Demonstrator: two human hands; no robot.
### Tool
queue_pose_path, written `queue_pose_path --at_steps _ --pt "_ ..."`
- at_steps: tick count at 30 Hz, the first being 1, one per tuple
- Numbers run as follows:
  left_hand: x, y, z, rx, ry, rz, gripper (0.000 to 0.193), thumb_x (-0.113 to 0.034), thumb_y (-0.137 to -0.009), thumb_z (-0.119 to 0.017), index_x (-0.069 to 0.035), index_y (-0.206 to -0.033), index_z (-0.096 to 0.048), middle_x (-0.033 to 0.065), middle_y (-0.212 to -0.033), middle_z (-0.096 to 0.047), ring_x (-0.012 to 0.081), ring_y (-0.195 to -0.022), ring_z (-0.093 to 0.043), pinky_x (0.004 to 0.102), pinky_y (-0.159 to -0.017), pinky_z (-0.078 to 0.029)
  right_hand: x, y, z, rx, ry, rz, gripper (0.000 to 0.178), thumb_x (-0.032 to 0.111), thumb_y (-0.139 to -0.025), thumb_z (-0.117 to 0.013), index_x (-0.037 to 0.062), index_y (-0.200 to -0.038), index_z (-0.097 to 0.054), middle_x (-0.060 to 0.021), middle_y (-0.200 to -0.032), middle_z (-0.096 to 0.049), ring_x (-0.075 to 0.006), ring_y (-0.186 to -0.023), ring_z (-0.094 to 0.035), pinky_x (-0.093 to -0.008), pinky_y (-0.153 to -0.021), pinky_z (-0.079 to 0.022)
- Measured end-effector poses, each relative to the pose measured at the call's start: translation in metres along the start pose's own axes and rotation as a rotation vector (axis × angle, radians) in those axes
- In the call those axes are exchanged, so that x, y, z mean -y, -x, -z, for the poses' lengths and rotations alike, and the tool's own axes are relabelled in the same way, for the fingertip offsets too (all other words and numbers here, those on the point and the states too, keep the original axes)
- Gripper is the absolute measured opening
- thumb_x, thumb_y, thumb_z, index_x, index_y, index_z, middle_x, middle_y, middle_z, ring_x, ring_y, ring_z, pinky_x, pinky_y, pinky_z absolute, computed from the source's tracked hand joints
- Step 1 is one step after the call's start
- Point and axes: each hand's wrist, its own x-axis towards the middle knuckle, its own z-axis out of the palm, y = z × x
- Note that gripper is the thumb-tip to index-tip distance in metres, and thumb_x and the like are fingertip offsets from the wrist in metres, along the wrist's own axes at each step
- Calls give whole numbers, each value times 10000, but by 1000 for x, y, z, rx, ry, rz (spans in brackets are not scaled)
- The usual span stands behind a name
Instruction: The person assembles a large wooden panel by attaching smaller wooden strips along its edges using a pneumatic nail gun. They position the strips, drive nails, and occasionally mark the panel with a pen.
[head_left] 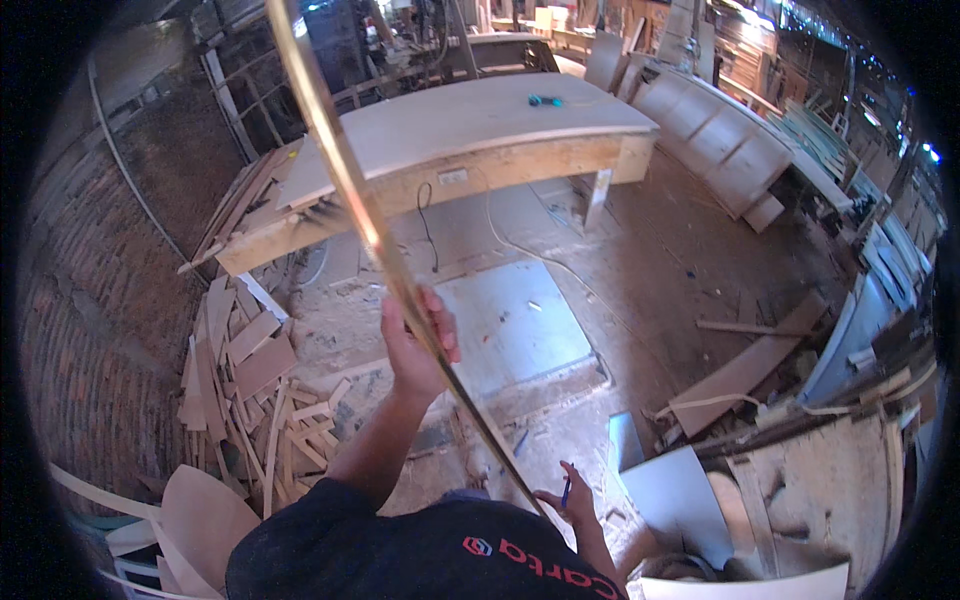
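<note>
A long, narrow gold-coloured metal strip (pixel 352 195) slants through the view, from the top edge down to the lower middle. My left hand (pixel 415 350) is closed round it partway along, thumb on one side and fingers on the other. Lower down, my right hand (pixel 580 503) is beside the strip's near end, its thumb side close to it. A slim dark-blue pen-like thing (pixel 566 491) is between the fingers of that hand. Whether the right hand also touches the strip is hard to make out.
A wooden worktable (pixel 430 120) stands ahead, with a small teal-and-black tool (pixel 545 101) on top. Wood offcuts (pixel 250 355) are heaped at left by a brick wall (pixel 95 300). A pale sheet (pixel 515 325) lies on the floor. Panels (pixel 715 140) and boards (pixel 750 365) line the right.
</note>
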Motion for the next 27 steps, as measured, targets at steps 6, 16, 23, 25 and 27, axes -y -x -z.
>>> queue_pose_path --at_steps 6,16,23,25,27 --pt "-46 -95 41 -315 -281 -213 502 -591 -1003 -362 -126 -861 -487 10 -543 -426 115 -392 -411 260 -330 -367 51 -100 -11 254 25 -34 979 594 -621 -867 113 -1392 -503 -157 -1331 -598 -258 -1150 -635 -386 -965 -512" --pt "-44 -238 77 -491 -357 -340 463 -572 -1002 -430 -145 -835 -496 -7 -537 -430 96 -401 -407 247 -343 -357 128 -272 0 313 1 195 598 495 -791 -780 81 -1199 -639 -152 -1055 -703 -326 -996 -673 -397 -857 -522" --pt "11 -314 93 -628 -430 -327 414 -514 -998 -449 -142 -833 -529 6 -557 -479 136 -386 -461 278 -338 -376 119 -424 55 540 147 466 429 487 -858 -655 142 -1111 -679 -120 -1059 -715 -323 -933 -689 -433 -826 -528" --pt "44 -341 90 -592 -378 -339 428 -523 -999 -438 -134 -844 -526 13 -566 -484 143 -400 -470 289 -348 -389 93 -458 68 661 -33 309 286 245 -855 -686 36 -1041 -626 -111 -898 -647 -277 -808 -643 -399 -698 -539" --pt "68 -381 77 -440 -260 -254 432 -535 -997 -438 -134 -861 -524 22 -584 -488 143 -435 -486 291 -377 -408 78 -499 77 525 313 573 448 411 -850 -716 107 -1163 -617 -141 -1099 -698 -329 -1007 -668 -399 -824 -548"
